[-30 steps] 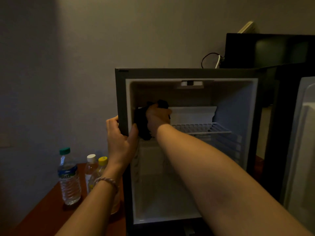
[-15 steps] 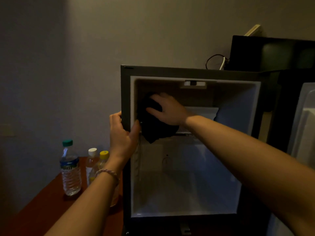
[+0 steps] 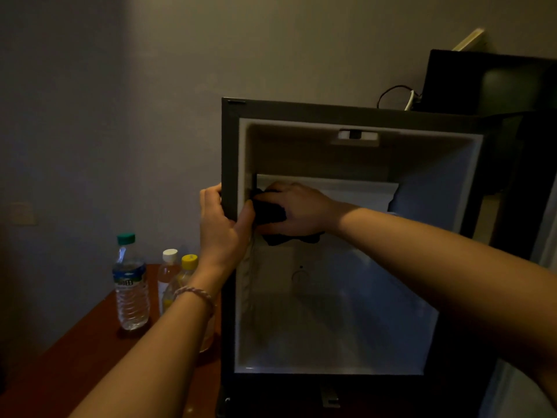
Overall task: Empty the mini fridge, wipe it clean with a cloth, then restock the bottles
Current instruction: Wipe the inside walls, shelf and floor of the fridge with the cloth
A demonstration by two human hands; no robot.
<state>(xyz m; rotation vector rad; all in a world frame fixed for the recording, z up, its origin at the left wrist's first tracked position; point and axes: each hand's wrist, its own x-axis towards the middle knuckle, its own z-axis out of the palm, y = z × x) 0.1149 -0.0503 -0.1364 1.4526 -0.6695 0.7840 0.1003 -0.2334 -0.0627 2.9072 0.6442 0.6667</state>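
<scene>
The black mini fridge [image 3: 346,111] stands open, its white inside holding no bottles. My left hand [image 3: 223,227] grips the fridge's left front edge, thumb inside. My right hand [image 3: 298,209] is inside the fridge and holds a dark cloth [image 3: 271,212] against the upper left inner wall. Three bottles stand on the wooden table to the left: a clear water bottle with a green cap [image 3: 130,282], one with a white cap [image 3: 168,267] and one with a yellow cap [image 3: 188,267], partly hidden by my left forearm.
The red-brown wooden table [image 3: 75,357] carries the fridge and bottles. The fridge door [image 3: 542,236] stands open at the far right. A dark screen [image 3: 488,82] with cables sits behind the fridge top. A plain wall is behind.
My right hand has moved the cloth along the upper left inner wall, up and then back down towards the front edge. My left hand has kept its grip on the fridge edge.
</scene>
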